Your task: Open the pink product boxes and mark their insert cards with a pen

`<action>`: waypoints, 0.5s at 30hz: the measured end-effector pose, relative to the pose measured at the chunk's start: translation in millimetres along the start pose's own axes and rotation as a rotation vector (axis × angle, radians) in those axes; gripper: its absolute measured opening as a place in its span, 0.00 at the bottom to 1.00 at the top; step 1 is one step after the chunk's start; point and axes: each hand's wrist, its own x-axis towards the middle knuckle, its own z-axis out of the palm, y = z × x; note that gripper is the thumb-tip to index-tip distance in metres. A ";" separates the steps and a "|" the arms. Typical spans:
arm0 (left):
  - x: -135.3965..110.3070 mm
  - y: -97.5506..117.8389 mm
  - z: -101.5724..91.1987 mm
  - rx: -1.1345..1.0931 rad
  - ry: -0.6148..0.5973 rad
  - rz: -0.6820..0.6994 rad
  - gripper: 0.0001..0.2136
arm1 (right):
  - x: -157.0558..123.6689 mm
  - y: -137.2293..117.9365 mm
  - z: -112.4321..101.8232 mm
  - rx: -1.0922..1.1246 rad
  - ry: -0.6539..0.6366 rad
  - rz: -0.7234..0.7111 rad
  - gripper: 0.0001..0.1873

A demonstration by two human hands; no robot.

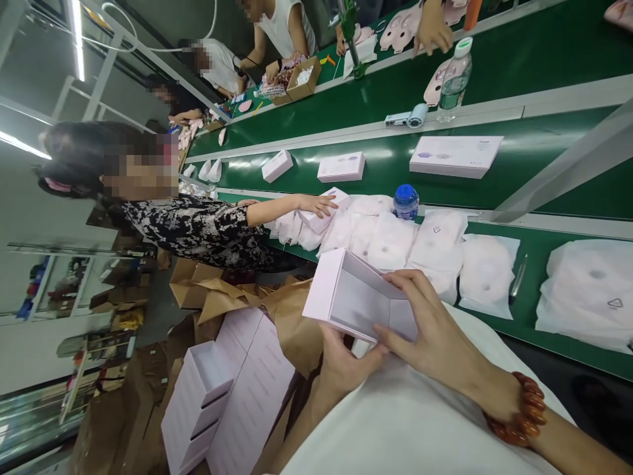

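Note:
An open, hollow pale pink-white box is held in front of me above my white-clad lap. My left hand supports it from below, fingers mostly hidden behind its lower wall. Around the near end wraps my right hand, thumb at the lower edge and fingers over the upper edge; a brown bead bracelet circles that wrist. The inside looks plain white-grey. Just beyond the box, several pink items in white wrapping bags lie along the table edge.
A large carton at lower left holds stacked pale boxes. Closed boxes sit on the green conveyor. A blue-capped jar, a pen and a water bottle stand or lie nearby. A co-worker's hand touches another box.

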 end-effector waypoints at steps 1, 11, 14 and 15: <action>-0.4 6.4 -0.1 -0.015 0.027 0.029 0.50 | -0.5 -0.3 -0.9 0.001 -0.021 -0.008 0.30; 3.1 9.8 -8.8 0.001 -0.088 0.023 0.54 | -9.0 -4.2 -7.3 -0.010 -0.040 0.059 0.50; 0.7 7.4 -11.6 0.014 -0.112 0.003 0.49 | -7.8 -3.8 -9.1 -0.049 -0.026 0.051 0.49; 0.2 7.6 -12.4 0.023 -0.118 0.001 0.47 | -6.9 -3.9 -9.8 -0.064 -0.030 0.032 0.48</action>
